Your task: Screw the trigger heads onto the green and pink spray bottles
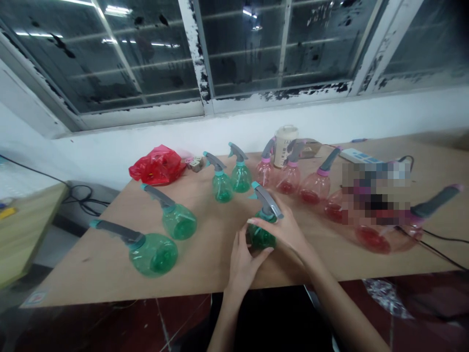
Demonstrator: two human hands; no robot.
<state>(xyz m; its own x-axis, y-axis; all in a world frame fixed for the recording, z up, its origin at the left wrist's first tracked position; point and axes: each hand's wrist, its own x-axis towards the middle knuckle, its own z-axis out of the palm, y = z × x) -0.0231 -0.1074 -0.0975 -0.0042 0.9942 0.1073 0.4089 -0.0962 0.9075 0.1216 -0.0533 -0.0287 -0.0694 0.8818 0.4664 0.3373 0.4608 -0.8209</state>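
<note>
A green spray bottle (264, 238) with a grey trigger head stands upright in front of me, near the table's front edge. My left hand (245, 261) curls round the lower left side of its body, thumb towards the front. From the right, my right hand (287, 226) wraps the upper body just below the head, partly covering it. To the left, one green spray bottle (154, 254) and another green spray bottle (179, 222) have their heads pointing left. Farther back are two more, a green bottle (222, 188) and its neighbour (241, 177).
Several pink spray bottles curve along the right side, including a pink bottle (315, 188). A paper cup (286, 146) and a white power strip (361, 157) are behind them. A red plastic bag (157, 165) lies at the back left. Black cables (445, 239) cross the table's right side.
</note>
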